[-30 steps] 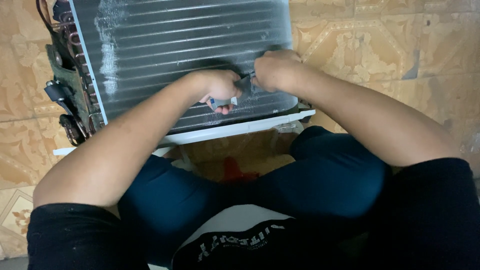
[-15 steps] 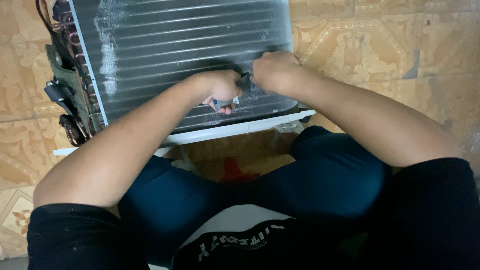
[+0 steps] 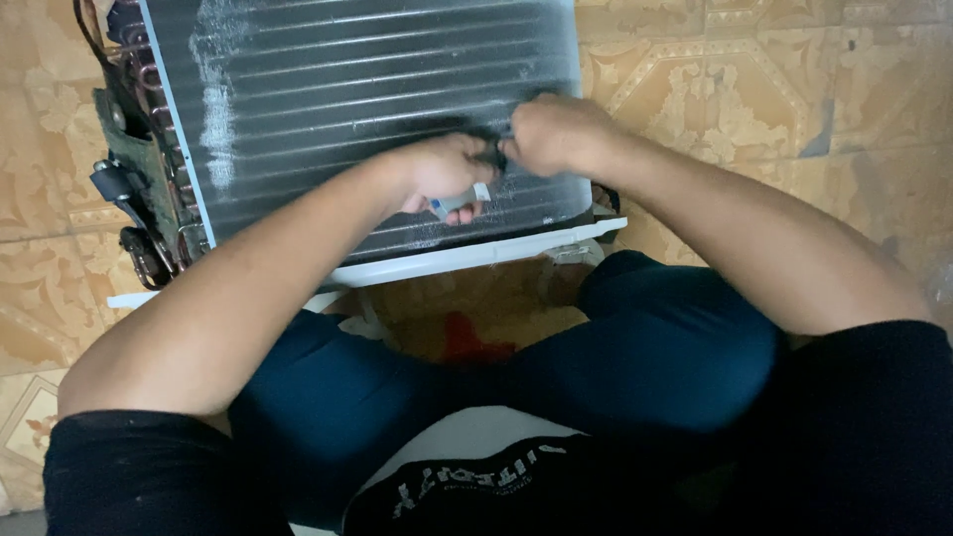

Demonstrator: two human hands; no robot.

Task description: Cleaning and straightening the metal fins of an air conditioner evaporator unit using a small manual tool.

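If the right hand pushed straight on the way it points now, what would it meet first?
The right hand points leftward at the left hand, nearly touching it over the finned coil. It would likely meet the left hand's fingers and the small dark part between them first; depth is unclear.

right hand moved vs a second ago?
No. The right hand stays by the left hand, at the same spot on the finned coil.

Dark grey ribbed coil panel [image 3: 367, 89], white-edged, on tan patterned floor tiles [image 3: 794, 89].
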